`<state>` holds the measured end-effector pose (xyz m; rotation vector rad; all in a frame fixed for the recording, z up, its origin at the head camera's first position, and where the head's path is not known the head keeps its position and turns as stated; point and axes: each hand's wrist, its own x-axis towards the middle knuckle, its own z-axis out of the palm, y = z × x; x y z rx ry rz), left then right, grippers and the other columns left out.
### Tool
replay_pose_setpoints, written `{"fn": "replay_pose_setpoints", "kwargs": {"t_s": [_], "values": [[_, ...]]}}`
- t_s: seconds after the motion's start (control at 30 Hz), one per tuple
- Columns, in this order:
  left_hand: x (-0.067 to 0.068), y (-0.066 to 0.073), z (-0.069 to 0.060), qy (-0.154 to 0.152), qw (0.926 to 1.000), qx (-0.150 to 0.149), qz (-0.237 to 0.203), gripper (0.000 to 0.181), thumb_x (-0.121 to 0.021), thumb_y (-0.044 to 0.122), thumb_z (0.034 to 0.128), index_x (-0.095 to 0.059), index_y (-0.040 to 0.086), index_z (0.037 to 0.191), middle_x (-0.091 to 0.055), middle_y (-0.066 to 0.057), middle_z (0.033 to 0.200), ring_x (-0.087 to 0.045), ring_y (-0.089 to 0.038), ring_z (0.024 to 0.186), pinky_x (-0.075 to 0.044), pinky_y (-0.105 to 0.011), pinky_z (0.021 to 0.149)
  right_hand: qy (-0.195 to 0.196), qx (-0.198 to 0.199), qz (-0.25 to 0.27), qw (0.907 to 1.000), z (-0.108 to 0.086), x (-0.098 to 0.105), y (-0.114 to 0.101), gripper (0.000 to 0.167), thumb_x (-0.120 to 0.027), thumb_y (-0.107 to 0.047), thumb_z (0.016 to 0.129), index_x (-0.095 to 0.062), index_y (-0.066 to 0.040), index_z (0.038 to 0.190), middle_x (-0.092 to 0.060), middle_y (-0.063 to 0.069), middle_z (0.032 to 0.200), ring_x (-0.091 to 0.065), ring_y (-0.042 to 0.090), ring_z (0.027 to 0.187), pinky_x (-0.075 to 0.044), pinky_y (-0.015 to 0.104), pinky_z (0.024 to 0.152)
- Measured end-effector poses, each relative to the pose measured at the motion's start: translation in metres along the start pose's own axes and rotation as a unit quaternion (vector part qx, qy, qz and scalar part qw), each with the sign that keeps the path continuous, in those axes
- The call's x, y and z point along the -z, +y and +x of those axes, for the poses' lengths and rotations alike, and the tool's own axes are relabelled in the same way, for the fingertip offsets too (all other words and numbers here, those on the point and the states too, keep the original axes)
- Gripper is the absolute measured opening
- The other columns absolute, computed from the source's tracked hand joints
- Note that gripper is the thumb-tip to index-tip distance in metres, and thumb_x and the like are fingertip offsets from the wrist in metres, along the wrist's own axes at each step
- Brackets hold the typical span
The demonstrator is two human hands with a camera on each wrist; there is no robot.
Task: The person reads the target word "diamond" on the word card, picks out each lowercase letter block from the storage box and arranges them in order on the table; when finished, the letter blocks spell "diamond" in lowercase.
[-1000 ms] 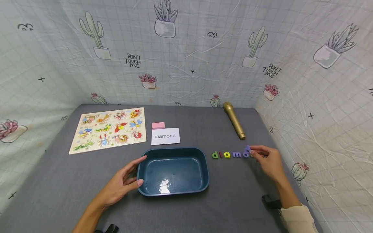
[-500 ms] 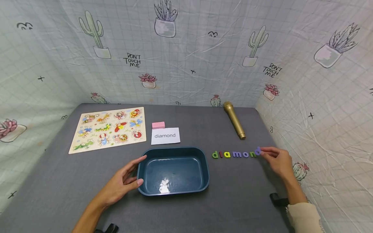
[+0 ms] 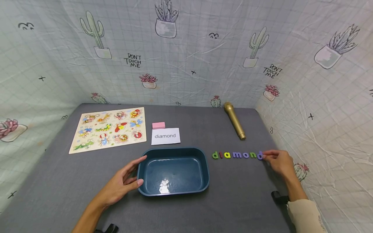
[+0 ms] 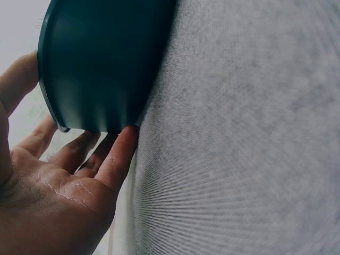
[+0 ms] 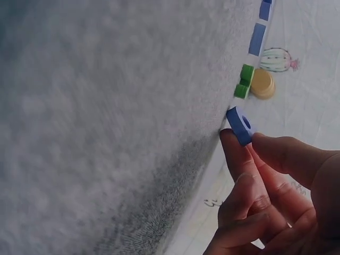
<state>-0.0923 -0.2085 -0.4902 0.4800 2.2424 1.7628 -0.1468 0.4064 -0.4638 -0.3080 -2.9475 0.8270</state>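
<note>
My right hand [image 3: 280, 162] pinches a purple letter d [image 3: 260, 156] between thumb and fingers, at the right end of a row of coloured letters. In the right wrist view this letter d [image 5: 240, 126] is slightly tilted, beside the green letter n [image 5: 244, 82]. The row reads "diamond", with a green d [image 3: 215, 155] at its left end. My left hand [image 3: 118, 186] rests against the left end of a dark blue tray [image 3: 173, 193], fingers and thumb spread and fairly straight. In the left wrist view, the fingertips touch the wall of the tray [image 4: 101, 69].
A white card [image 3: 165, 136] printed "diamond" lies behind the tray, in front of a pink block [image 3: 158, 125]. At the back left lies an insect puzzle board [image 3: 109, 129]. A gold microphone [image 3: 234, 121] lies behind the letters. Printed cloth walls [image 3: 186, 84] border the table.
My right hand has carried the purple d rightward from above the o, past the green n, then lowered it to the row's right end. The left hand and tray have stayed in place.
</note>
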Motion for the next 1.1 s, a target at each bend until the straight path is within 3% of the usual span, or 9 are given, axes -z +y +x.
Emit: {"fn": "replay_pose_setpoints", "kwargs": {"t_s": [0.17,0.5,0.9,1.1], "values": [[0.0,0.0,0.0,0.0,1.0,-0.005,0.006,0.072,-0.07,0.011,0.1031,-0.036,0.019,0.166,-0.027,-0.016,0.175,-0.028,-0.052,0.158,-0.058,-0.042,0.111,0.004,-0.006,-0.015,0.9999,0.003,0.0,-0.003,0.022,-0.075,-0.025,0.099,-0.084,-0.006,0.104,-0.082,0.014,0.094,-0.072,0.04,0.094,-0.048,0.04,0.07],[-0.001,-0.001,-0.003,0.0,0.9999,0.01,-0.006,0.074,-0.072,0.012,0.1015,-0.036,0.023,0.166,-0.028,-0.012,0.175,-0.032,-0.046,0.158,-0.057,-0.037,0.111,-0.005,-0.031,-0.051,0.9982,0.004,0.0,-0.004,0.024,-0.074,-0.028,0.097,-0.083,-0.006,0.101,-0.079,0.01,0.087,-0.071,0.034,0.083,-0.047,0.038,0.062],[-0.003,-0.004,-0.005,-0.005,0.9999,0.012,-0.005,0.075,-0.073,0.012,0.1013,-0.036,0.022,0.166,-0.028,-0.012,0.175,-0.032,-0.045,0.158,-0.057,-0.04,0.111,-0.02,-0.045,-0.065,0.9967,0.001,-0.002,-0.003,0.028,-0.079,-0.031,0.094,-0.082,-0.004,0.103,-0.08,0.019,0.102,-0.071,0.049,0.097,-0.051,0.045,0.063],[-0.003,-0.006,-0.011,-0.012,0.9999,0.011,0.002,0.073,-0.071,0.01,0.1018,-0.036,0.02,0.166,-0.03,-0.011,0.174,-0.033,-0.045,0.156,-0.057,-0.043,0.112,-0.038,-0.063,-0.052,0.9959,-0.002,-0.012,0.0,0.024,-0.082,-0.027,0.092,-0.082,-0.006,0.103,-0.082,0.012,0.096,-0.073,0.041,0.095,-0.049,0.039,0.064]]}}
